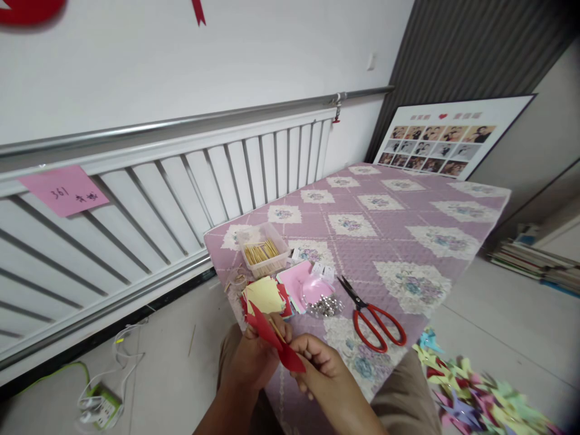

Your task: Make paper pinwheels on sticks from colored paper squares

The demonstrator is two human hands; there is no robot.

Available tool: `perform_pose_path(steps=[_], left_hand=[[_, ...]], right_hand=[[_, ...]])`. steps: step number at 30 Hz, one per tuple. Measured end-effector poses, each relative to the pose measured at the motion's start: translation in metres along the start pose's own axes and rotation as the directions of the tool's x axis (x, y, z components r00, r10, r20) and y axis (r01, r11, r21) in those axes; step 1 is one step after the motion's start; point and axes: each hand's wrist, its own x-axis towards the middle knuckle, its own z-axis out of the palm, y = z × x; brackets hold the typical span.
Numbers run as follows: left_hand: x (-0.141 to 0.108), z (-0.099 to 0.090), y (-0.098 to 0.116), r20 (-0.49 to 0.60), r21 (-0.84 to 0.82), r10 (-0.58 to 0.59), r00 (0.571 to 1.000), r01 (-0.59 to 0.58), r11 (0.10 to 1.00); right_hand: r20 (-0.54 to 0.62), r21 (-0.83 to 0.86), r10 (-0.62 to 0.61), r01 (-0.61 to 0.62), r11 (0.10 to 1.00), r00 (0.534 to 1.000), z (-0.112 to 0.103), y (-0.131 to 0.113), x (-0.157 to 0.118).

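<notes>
Just above the near end of the table, a red paper pinwheel (265, 326) with curved blades is between my hands. My left hand (258, 359) is closed around one side of it, and a thin wooden stick lies by those fingers. My right hand (324, 365) pinches the other side near the centre. Beyond my left hand sits a stack of yellow and red paper squares (264, 295). Metal pins (325, 306) lie in a small clear bag, close to pink paper (294, 281). A clear plastic box (283, 257) holds wooden sticks (261, 252).
Red-handled scissors (379, 326) lie partly open on the purple flowered tablecloth (326, 235). A white radiator (181, 205) runs along the left wall. Several colourful pinwheels (480, 393) are piled on the floor at right. A cable and green power strip (103, 406) lie at lower left.
</notes>
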Motion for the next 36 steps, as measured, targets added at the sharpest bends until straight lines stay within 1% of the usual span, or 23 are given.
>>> perform_pose_path(steps=[9,13,19,23,27,29,31,34,36], left_hand=[[0.0,0.0,0.001,-0.015,-0.005,-0.006,1.0,0.006,1.0],[0.0,-0.001,0.0,-0.01,0.003,-0.004,1.0,0.004,1.0],[-0.001,-0.001,0.0,-0.038,-0.006,-0.018,0.999,0.018,1.0],[-0.001,-0.001,0.001,-0.036,-0.003,-0.026,0.999,0.026,1.0],[-0.001,0.002,0.001,-0.041,0.036,-0.029,0.999,0.031,0.999],[-0.001,0.004,0.001,-0.092,0.054,-0.026,0.995,0.031,0.998],[-0.001,0.006,0.0,-0.173,0.055,-0.024,0.985,0.034,0.998],[0.0,0.009,-0.001,-0.288,0.042,-0.041,0.957,0.055,0.998],[0.0,0.013,-0.001,-0.341,0.039,-0.048,0.939,0.065,0.997]], right_hand=[[-0.029,0.0,-0.048,0.048,0.999,0.998,0.001,-0.005,0.0],[-0.048,-0.015,-0.093,0.093,0.996,0.994,0.003,-0.006,0.0],[-0.063,-0.117,-0.194,0.186,0.976,0.979,0.003,-0.002,0.0],[-0.058,-0.18,-0.222,0.208,0.961,0.973,0.002,-0.001,-0.001],[-0.061,-0.207,-0.227,0.21,0.956,0.972,0.001,-0.004,-0.001],[-0.069,-0.208,-0.208,0.19,0.96,0.976,0.001,-0.004,0.0],[-0.077,-0.193,-0.183,0.165,0.967,0.98,-0.001,-0.004,0.002],[-0.081,-0.161,-0.158,0.143,0.977,0.984,-0.005,0.0,0.003],[-0.078,-0.15,-0.152,0.139,0.979,0.985,-0.007,0.005,0.005]])
